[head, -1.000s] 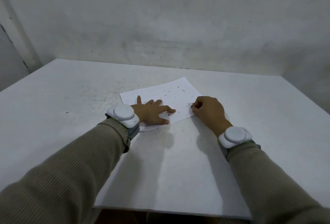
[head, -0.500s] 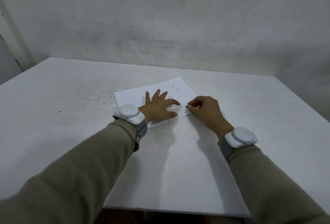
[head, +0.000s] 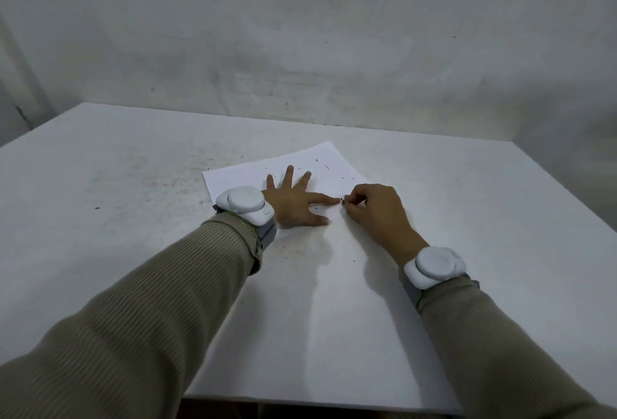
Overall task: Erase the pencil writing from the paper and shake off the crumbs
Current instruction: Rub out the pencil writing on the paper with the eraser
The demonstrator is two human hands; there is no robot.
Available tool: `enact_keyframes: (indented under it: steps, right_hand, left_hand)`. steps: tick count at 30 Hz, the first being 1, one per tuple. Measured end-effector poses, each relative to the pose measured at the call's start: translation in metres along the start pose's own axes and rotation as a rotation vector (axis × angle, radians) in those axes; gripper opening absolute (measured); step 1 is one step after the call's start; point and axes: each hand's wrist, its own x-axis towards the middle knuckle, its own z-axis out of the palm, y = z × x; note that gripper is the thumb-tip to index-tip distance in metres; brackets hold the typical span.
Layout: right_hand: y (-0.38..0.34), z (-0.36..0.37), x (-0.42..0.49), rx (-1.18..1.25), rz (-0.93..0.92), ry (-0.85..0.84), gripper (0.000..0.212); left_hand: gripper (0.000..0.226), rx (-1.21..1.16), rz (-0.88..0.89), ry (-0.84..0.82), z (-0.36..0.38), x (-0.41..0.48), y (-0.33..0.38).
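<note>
Paper [head: 240,179] on the counter [head: 133,191], long axis 8-to-2 o'clock, pinned by the flat, spread left hand [head: 293,203]; right hand [head: 375,213] at its 3 o'clock edge, fingers curled, contents indiscernible.

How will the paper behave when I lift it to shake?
Probably floppy: the paper is one thin flat sheet, so it should sag from a lifted edge. Likely light and apt to slide; the left hand presses it flat. Loose crumbs should roll off.
</note>
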Motion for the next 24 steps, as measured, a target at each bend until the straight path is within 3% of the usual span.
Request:
enact_keyframes:
  steps: [2,7,12,19,24]
  right_hand:
    - [-0.001,0.000,0.002,-0.006,0.002,0.005,0.010]
    - [-0.018,0.001,-0.015,0.116,-0.130,-0.161,0.011]
    - [0.003,-0.004,0.007,-0.053,0.000,-0.025,0.010]
    - [-0.016,-0.002,-0.005,-0.025,-0.134,-0.163,0.012]
    - [-0.003,-0.005,0.010,-0.110,-0.001,-0.032,0.012]
  left_hand:
    - [0.058,0.002,0.003,-0.001,0.001,0.001,0.000]
    - [0.058,0.034,-0.006,-0.011,-0.001,0.007,0.001]
    - [0.059,0.036,0.001,-0.017,-0.002,0.009,0.001]
    - [0.065,0.097,0.005,0.024,-0.001,0.011,0.004]
    - [0.062,0.104,0.006,-0.033,-0.006,0.012,0.003]
